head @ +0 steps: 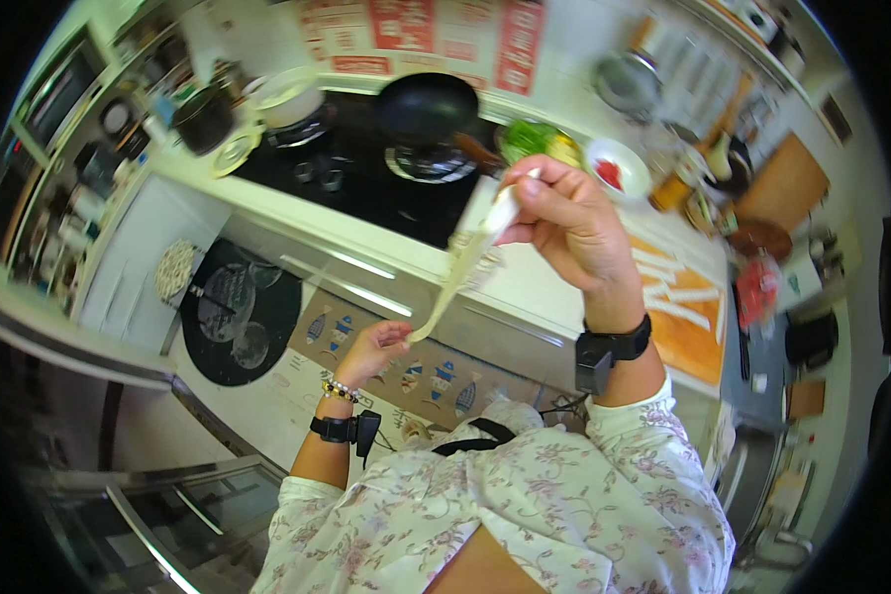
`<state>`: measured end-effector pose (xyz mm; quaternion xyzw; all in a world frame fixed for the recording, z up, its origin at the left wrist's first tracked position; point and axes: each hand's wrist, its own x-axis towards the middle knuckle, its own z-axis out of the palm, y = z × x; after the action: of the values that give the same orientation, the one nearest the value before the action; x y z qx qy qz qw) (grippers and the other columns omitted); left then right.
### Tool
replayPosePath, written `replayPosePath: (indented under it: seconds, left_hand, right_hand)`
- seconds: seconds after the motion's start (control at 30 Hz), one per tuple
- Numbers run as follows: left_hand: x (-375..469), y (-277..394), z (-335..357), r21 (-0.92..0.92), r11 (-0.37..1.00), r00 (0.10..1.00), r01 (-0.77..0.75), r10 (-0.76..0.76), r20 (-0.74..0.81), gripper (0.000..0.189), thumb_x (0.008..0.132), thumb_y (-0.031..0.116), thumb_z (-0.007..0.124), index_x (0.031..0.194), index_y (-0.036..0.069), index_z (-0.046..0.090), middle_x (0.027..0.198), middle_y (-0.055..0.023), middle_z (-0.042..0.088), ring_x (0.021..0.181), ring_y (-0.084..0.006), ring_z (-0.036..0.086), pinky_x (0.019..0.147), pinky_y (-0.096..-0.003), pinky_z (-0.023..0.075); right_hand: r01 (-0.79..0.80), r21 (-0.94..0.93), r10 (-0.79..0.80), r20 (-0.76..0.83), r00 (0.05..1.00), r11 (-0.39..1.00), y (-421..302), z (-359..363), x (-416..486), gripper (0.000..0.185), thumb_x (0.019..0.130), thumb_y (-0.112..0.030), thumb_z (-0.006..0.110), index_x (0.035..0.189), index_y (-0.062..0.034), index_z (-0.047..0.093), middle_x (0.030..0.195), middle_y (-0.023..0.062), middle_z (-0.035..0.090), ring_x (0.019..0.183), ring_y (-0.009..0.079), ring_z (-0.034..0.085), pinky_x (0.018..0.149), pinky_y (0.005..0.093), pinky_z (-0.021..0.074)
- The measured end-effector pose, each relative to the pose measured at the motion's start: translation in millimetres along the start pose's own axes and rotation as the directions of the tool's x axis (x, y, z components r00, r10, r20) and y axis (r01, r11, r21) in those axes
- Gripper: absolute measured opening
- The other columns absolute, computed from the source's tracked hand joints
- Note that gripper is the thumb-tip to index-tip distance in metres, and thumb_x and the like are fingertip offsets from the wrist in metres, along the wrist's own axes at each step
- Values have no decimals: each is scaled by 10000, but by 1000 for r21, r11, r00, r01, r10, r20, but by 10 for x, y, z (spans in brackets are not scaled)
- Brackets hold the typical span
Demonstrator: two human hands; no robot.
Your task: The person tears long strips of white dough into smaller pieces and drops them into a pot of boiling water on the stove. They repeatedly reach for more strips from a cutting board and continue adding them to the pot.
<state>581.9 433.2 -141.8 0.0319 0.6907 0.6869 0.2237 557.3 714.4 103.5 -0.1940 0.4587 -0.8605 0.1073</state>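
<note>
A long pale strip of dough [460,269] is stretched on a slant before me, above the counter's front edge. My right hand [575,223] pinches its upper end between thumb and fingers. Lower and to the left, my left hand [375,353] pinches the thin lower end. On the orange cutting board [668,345] at the right lie several white dough strips [676,304]. Behind my right hand stand a bowl with green and yellow food [529,139] and a white bowl [635,172] with red pieces in it.
A black wok [427,108] with a wooden handle rests on the black cooktop [356,193]. A pale pot [286,96] and a dark pot [204,119] stand left of it. Jars [672,191] and a wooden board [783,182] are at the right. Drawers [356,275] run below the counter.
</note>
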Motion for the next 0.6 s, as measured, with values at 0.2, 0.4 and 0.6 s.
replayPosePath:
  seconds: [0.2, 0.4, 0.6]
  left_hand:
    - [-523, 950, -1358, -16, 933, 906, -359, 344, -249, 431, 845, 73, 658, 1246, 7, 516, 1163, -32, 593, 795, -49, 560, 688, -200, 478]
    - [-288, 1865, -2210, 8, 867, 841, -498, 486, -238, 459, 866, 117, 652, 1278, -7, 492, 1165, -72, 609, 764, -63, 594, 651, -189, 472]
    - [443, 2455, -3145, 82, 883, 854, -463, 469, -224, 357, 910, 148, 604, 1221, -16, 544, 987, -93, 668, 790, -112, 641, 667, -223, 510]
  right_hand:
    - [-202, -53, 208, 188, 960, 978, 1104, 1117, 1403, 153, 898, -122, 607, 993, -2, 611, 891, 89, 651, 804, 184, 663, 720, 336, 581]
    - [-122, -279, 186, 215, 959, 953, 1990, 1487, 2543, 141, 855, -106, 669, 929, 12, 648, 843, 71, 659, 761, 139, 646, 693, 290, 568]
    - [82, -372, 21, 267, 963, 925, 2320, 1581, 3708, 122, 841, -90, 683, 882, 22, 660, 829, 41, 655, 716, 76, 605, 635, 232, 509]
